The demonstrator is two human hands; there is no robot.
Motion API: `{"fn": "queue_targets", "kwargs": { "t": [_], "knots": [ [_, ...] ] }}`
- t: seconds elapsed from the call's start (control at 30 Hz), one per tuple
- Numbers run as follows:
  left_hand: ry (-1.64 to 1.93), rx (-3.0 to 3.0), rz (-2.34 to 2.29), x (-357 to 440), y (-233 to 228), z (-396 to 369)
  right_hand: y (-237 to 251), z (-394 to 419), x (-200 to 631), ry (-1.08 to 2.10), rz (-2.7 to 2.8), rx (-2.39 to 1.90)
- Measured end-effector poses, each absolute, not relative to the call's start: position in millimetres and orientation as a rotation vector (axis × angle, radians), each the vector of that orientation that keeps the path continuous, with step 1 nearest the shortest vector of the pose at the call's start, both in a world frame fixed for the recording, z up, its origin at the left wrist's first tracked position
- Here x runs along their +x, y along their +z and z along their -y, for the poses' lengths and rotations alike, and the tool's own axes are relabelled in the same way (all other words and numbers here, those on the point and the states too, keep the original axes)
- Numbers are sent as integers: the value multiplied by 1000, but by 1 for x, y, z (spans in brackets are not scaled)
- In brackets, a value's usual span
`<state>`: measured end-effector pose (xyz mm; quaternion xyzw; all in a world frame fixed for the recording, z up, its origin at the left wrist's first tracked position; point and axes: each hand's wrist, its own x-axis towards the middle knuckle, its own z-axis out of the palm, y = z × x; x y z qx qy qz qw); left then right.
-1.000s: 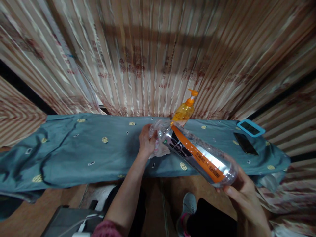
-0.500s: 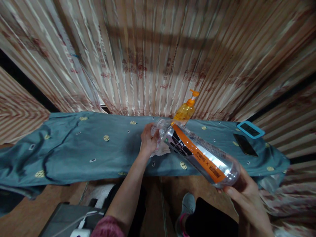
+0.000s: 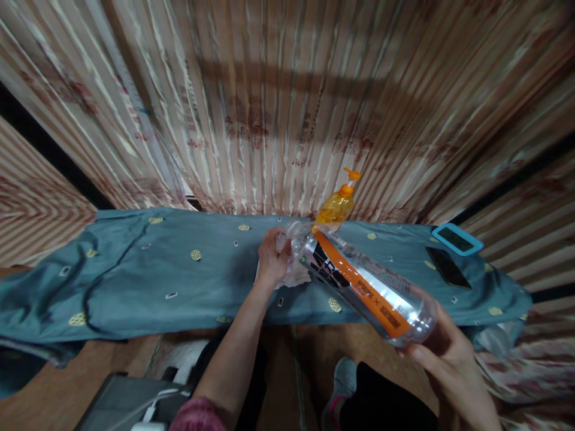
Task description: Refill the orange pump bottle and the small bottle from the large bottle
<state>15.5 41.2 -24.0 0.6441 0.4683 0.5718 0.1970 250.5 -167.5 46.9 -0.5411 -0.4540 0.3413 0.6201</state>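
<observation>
My right hand [image 3: 442,353] holds the base of a large clear plastic bottle [image 3: 359,281] with a black, silver and orange label. The bottle lies tilted, its neck pointing up-left over the table. My left hand [image 3: 272,260] is closed around the bottle's neck and cap end, with a pale crumpled cloth [image 3: 296,276] under it. Whether the fingers also hold the cloth I cannot tell. An orange pump bottle [image 3: 336,203] stands upright just behind the clear bottle's neck.
A blue-green patterned cloth [image 3: 135,281] covers the long table. At the far right lie a dark phone [image 3: 447,266] and a device in a blue case [image 3: 457,238]. Striped curtains hang behind. A grey box [image 3: 121,401] and my shoe [image 3: 344,383] are on the floor below.
Both hands and the bottle stay almost in place. My view has shifted slightly, and the bottle's label has turned a little.
</observation>
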Motion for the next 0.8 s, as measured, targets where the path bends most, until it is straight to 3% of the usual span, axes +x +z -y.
{"fn": "queue_targets", "kwargs": {
  "t": [0.8],
  "knots": [
    [1621, 1803, -1290, 12, -27, -40, 55, 167, 246, 731, 1173, -1203]
  ]
}}
